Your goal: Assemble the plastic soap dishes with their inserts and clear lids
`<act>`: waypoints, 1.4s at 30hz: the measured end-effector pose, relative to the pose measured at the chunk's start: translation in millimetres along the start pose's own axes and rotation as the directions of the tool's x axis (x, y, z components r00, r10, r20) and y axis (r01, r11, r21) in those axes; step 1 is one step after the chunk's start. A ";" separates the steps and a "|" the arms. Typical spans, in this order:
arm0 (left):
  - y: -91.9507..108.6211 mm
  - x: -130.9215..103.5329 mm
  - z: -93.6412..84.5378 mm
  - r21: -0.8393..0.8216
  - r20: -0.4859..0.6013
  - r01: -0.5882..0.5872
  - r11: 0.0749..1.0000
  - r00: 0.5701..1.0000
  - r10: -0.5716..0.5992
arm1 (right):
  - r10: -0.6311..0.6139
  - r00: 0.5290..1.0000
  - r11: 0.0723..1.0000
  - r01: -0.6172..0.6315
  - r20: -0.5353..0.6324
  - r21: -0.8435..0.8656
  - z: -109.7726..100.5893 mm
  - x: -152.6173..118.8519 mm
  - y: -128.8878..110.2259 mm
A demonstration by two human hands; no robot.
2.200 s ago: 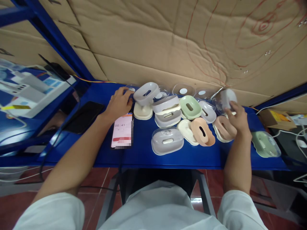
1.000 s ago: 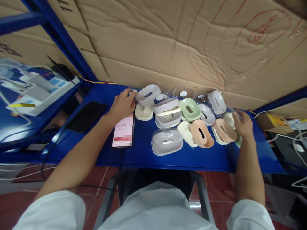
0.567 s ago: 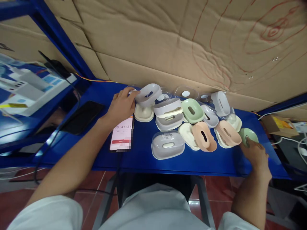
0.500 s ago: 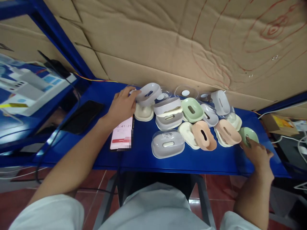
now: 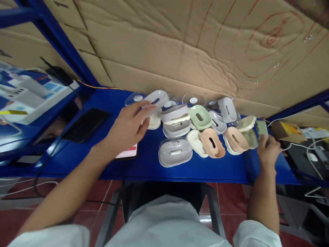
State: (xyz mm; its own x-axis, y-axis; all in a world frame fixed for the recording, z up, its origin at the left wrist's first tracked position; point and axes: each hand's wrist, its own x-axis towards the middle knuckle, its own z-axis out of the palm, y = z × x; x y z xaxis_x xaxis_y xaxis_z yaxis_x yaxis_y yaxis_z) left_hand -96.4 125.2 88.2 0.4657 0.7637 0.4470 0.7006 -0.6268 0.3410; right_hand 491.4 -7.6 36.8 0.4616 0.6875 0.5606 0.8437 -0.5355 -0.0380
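My left hand, fingers apart and a little blurred, hovers over the phone. Its fingertips are close to a grey soap dish that lies tilted on a cream base. At the right end of the table, my right hand grips a green soap dish that stands up on its side. Left of that dish are a tilted cream base and a clear lid. A peach dish rests beside them on a cream base.
Several more dishes crowd the blue table, among them a green one, a peach one and a grey lidded one. Clear lids lean along the cardboard wall. A black tablet-like slab lies left.
My left hand has drawn back from the grey dish toward me. My right hand has raised the green dish onto its side, and the cream base near it now sits tilted.
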 end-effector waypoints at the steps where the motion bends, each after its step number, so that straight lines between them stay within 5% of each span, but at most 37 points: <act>1: 17.7 -15.0 -4.1 -0.024 0.014 -0.024 0.999 1.000 0.024 | -0.025 1.000 0.999 0.025 -0.011 0.027 -1.2 3.5 -10.9; 6: 94.9 -88.3 14.0 0.001 0.107 -0.194 0.981 0.975 0.193 | -0.380 0.925 0.893 0.375 -0.031 0.251 -14.9 19.8 -89.5; 10: 118.0 -110.9 50.2 0.084 0.111 -0.193 0.978 0.977 0.184 | -0.520 0.853 0.797 0.500 -0.035 0.339 -40.4 0.7 -150.9; 12: 120.8 -112.0 63.2 0.106 0.089 -0.118 0.987 0.990 0.109 | -0.672 0.741 0.649 0.601 -0.020 0.467 -54.7 -29.4 -173.6; 15: 119.7 -110.3 71.5 0.062 0.087 -0.043 0.997 0.996 0.037 | -0.868 0.496 0.377 0.703 -0.036 0.603 -69.9 -85.0 -198.5; 17: 116.3 -109.1 70.5 -0.015 0.116 -0.034 0.999 0.993 0.036 | -0.899 0.436 0.315 0.709 -0.042 0.630 -74.3 -113.5 -209.5; 23: 104.8 -104.9 62.1 -0.160 0.143 -0.027 0.987 0.988 0.051 | -0.901 0.427 0.279 0.702 -0.074 0.655 -69.2 -125.9 -218.4; 28: 104.4 -110.6 66.2 -0.110 -0.023 -0.099 0.989 0.995 0.097 | -0.867 0.475 0.312 0.756 -0.154 0.575 -58.6 -137.5 -206.6; 30: 102.6 -108.8 65.6 -0.096 -0.105 -0.096 0.991 0.991 0.085 | -0.873 0.442 0.269 0.787 -0.205 0.555 -57.3 -151.1 -204.2; 33: 95.4 -86.9 59.4 -0.078 -0.185 -0.093 0.993 0.980 0.078 | -0.933 0.296 0.132 0.809 -0.204 0.572 -60.6 -165.2 -210.1; 35: 88.0 -55.3 54.6 -0.059 -0.194 -0.096 0.994 0.978 0.083 | -0.949 0.257 0.103 0.798 -0.181 0.593 -64.0 -166.3 -217.6; 42: 55.5 97.0 58.6 -0.033 -0.057 -0.143 0.989 0.988 0.141 | -0.917 0.310 0.108 0.798 -0.251 0.592 -68.9 -160.3 -221.9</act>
State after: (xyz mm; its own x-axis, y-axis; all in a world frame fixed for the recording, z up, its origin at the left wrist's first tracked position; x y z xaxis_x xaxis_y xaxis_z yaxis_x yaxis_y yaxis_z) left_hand 19.3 173.5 102.0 0.5285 0.6576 0.5369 0.6084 -0.7345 0.3007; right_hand 211.3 -32.8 12.3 -0.6992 0.5813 0.4163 0.6220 0.7816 -0.0466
